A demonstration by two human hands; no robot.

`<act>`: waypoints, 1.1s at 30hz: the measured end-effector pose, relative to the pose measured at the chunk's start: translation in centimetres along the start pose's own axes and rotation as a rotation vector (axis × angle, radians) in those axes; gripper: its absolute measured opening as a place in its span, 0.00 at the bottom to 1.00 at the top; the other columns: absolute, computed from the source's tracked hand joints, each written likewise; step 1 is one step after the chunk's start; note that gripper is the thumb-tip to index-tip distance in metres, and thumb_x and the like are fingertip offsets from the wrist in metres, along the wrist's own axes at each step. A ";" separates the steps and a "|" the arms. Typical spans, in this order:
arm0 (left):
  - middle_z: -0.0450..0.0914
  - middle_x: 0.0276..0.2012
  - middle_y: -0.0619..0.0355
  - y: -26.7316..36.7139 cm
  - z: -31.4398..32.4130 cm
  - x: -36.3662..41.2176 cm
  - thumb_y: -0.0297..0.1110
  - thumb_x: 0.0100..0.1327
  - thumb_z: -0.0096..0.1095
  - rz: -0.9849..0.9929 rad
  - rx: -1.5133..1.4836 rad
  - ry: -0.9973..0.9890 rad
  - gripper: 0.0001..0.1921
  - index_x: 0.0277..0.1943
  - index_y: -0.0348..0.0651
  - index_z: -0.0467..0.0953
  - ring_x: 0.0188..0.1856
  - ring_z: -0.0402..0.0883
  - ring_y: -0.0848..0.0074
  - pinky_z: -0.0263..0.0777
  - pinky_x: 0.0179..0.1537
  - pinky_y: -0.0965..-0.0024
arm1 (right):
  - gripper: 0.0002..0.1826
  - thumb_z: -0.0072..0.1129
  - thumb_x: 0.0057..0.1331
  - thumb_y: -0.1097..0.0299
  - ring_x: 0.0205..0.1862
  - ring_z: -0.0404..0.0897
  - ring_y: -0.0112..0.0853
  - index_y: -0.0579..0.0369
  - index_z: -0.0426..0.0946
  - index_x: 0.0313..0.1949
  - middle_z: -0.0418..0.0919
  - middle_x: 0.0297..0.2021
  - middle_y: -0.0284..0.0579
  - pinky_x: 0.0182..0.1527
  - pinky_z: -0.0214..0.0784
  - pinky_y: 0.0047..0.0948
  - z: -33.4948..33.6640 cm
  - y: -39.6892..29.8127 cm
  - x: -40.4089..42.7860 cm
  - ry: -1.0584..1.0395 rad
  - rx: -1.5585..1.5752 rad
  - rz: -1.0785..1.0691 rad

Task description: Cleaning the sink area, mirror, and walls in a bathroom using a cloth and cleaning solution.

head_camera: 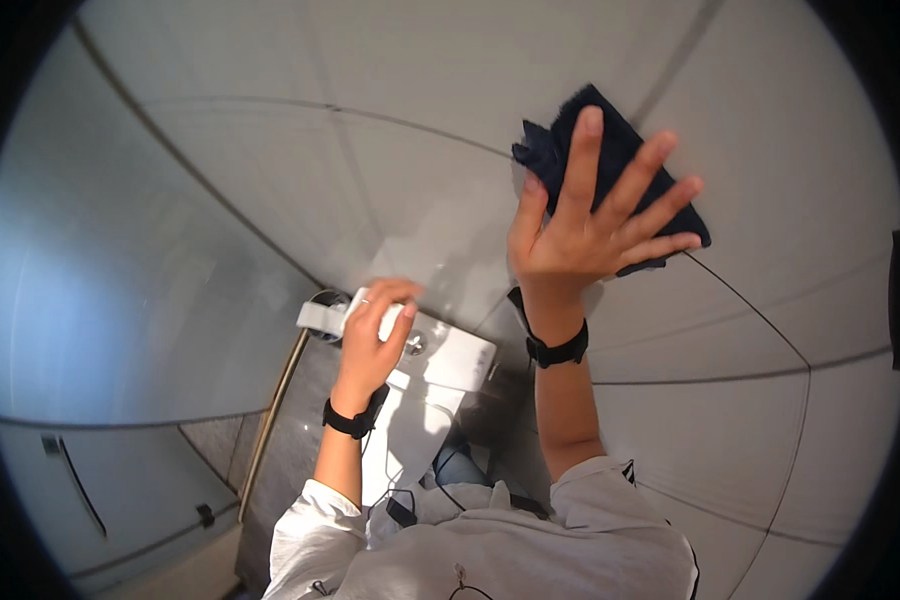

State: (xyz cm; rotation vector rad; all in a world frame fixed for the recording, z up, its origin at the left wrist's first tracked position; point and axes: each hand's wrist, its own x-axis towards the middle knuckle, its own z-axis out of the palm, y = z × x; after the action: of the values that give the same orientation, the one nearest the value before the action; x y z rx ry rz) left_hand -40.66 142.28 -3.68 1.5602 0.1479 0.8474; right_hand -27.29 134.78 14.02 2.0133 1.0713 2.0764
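Note:
My right hand [589,217] presses a folded dark blue cloth [667,196] flat against the pale tiled wall [435,52], its fingers spread wide. Frayed edges of the cloth stick out past the thumb and fingertips; the palm hides its middle. Lower and to the left, my left hand [379,330] is held over the white toilet tank [454,356], thumb apart and fingers slightly bent and blurred. Nothing shows in it, and whether it touches the tank I cannot tell. A round chrome flush button [415,343] sits on the tank lid, beside the left thumb.
Left of the tank, a white piece [321,316] lies over a dark round object. A large glossy panel [120,285] fills the left side, above a lower panel with a dark handle [82,487]. A brass-coloured strip [274,420] edges the grey floor. Dark cables hang near my lap.

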 end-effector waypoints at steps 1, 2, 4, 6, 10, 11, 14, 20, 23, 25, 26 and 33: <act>0.82 0.35 0.53 0.1 0.7 -2.3 0.28 0.68 0.56 -0.076 -0.035 -0.061 0.07 0.40 0.35 0.80 0.36 0.80 0.70 0.71 0.40 0.70 | 0.34 0.52 0.65 0.49 0.76 0.35 0.58 0.38 0.64 0.70 0.47 0.75 0.53 0.66 0.09 0.71 -0.9 0.0 -0.4 -0.004 0.019 0.003; 0.81 0.31 0.54 -0.3 1.3 -4.5 0.29 0.69 0.56 -0.113 -0.039 -0.099 0.08 0.38 0.35 0.80 0.32 0.79 0.72 0.71 0.38 0.71 | 0.34 0.56 0.62 0.52 0.76 0.35 0.58 0.34 0.66 0.69 0.48 0.75 0.51 0.66 0.09 0.71 -1.8 0.1 -0.5 -0.070 0.028 0.022; 0.81 0.27 0.55 -0.9 2.4 -8.9 0.30 0.69 0.56 -0.161 -0.037 -0.134 0.09 0.36 0.35 0.80 0.28 0.78 0.73 0.71 0.35 0.72 | 0.35 0.61 0.59 0.58 0.77 0.37 0.55 0.27 0.67 0.68 0.51 0.75 0.45 0.67 0.07 0.68 -3.5 0.5 -0.7 -0.142 0.062 0.073; 0.78 0.22 0.57 -1.6 3.0 -12.7 0.31 0.70 0.56 -0.295 -0.040 -0.121 0.11 0.33 0.35 0.79 0.24 0.76 0.76 0.69 0.31 0.74 | 0.34 0.60 0.60 0.59 0.77 0.37 0.54 0.28 0.67 0.68 0.52 0.75 0.44 0.68 0.07 0.67 -4.3 0.8 -1.5 -0.138 0.052 0.072; 0.75 0.20 0.60 -5.7 2.6 -16.8 0.29 0.69 0.54 -0.427 -0.066 -0.049 0.10 0.32 0.35 0.78 0.24 0.74 0.81 0.66 0.29 0.76 | 0.36 0.61 0.57 0.60 0.76 0.43 0.51 0.25 0.67 0.68 0.55 0.74 0.41 0.70 0.10 0.64 -2.9 -1.0 -5.5 -0.113 0.073 0.058; 0.74 0.20 0.60 -7.8 2.7 -18.0 0.28 0.69 0.53 -0.357 -0.033 -0.012 0.10 0.32 0.35 0.78 0.24 0.74 0.81 0.65 0.29 0.76 | 0.40 0.65 0.53 0.59 0.76 0.47 0.51 0.22 0.66 0.68 0.57 0.73 0.39 0.71 0.14 0.65 -1.9 -1.9 -7.1 -0.106 0.061 0.033; 0.74 0.20 0.60 -12.1 2.7 -21.0 0.26 0.69 0.53 -0.540 -0.143 -0.034 0.09 0.32 0.34 0.77 0.24 0.71 0.82 0.64 0.29 0.78 | 0.37 0.60 0.58 0.59 0.77 0.47 0.43 0.22 0.64 0.69 0.56 0.73 0.36 0.72 0.15 0.61 0.4 -4.8 -16.3 -0.264 0.033 -0.128; 0.75 0.21 0.55 -21.4 4.5 -28.0 0.29 0.68 0.57 -0.576 -0.148 -0.040 0.08 0.35 0.36 0.78 0.21 0.72 0.77 0.64 0.27 0.74 | 0.33 0.39 0.71 0.62 0.78 0.40 0.33 0.50 0.49 0.75 0.44 0.77 0.37 0.76 0.27 0.42 4.0 -8.1 -43.6 -0.683 -0.054 -1.007; 0.77 0.22 0.54 -22.9 5.5 -29.4 0.30 0.68 0.57 -0.571 -0.155 -0.073 0.08 0.35 0.37 0.78 0.22 0.73 0.74 0.65 0.27 0.73 | 0.34 0.38 0.70 0.65 0.78 0.38 0.33 0.56 0.47 0.74 0.41 0.77 0.40 0.77 0.28 0.37 4.6 -5.1 -53.0 -0.877 -0.076 -1.234; 0.77 0.22 0.54 -22.4 5.8 -30.0 0.29 0.68 0.57 -0.563 -0.141 -0.098 0.07 0.35 0.37 0.78 0.22 0.73 0.74 0.65 0.27 0.74 | 0.36 0.39 0.69 0.67 0.79 0.37 0.32 0.56 0.45 0.75 0.40 0.77 0.41 0.77 0.29 0.36 3.5 -3.6 -53.1 -0.966 -0.115 -1.313; 0.77 0.22 0.54 -22.2 6.0 -30.0 0.29 0.68 0.57 -0.549 -0.149 -0.110 0.07 0.35 0.37 0.78 0.22 0.73 0.74 0.65 0.27 0.74 | 0.35 0.39 0.68 0.68 0.79 0.37 0.32 0.55 0.46 0.75 0.40 0.77 0.40 0.77 0.29 0.37 3.0 -2.2 -52.7 -0.963 -0.063 -1.245; 0.71 0.22 0.64 -18.2 6.9 -28.8 0.26 0.71 0.50 -0.592 -0.254 -0.144 0.09 0.33 0.36 0.74 0.25 0.68 0.86 0.61 0.29 0.79 | 0.35 0.50 0.63 0.73 0.78 0.43 0.35 0.36 0.64 0.70 0.56 0.74 0.35 0.75 0.18 0.49 -5.3 5.3 -24.7 -0.509 -0.003 -0.515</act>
State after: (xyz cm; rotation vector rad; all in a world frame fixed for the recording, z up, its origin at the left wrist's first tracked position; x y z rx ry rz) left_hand -50.44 124.47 -31.82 1.2328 0.3619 0.2731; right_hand -26.24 116.34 -4.05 1.8476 1.2874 1.2318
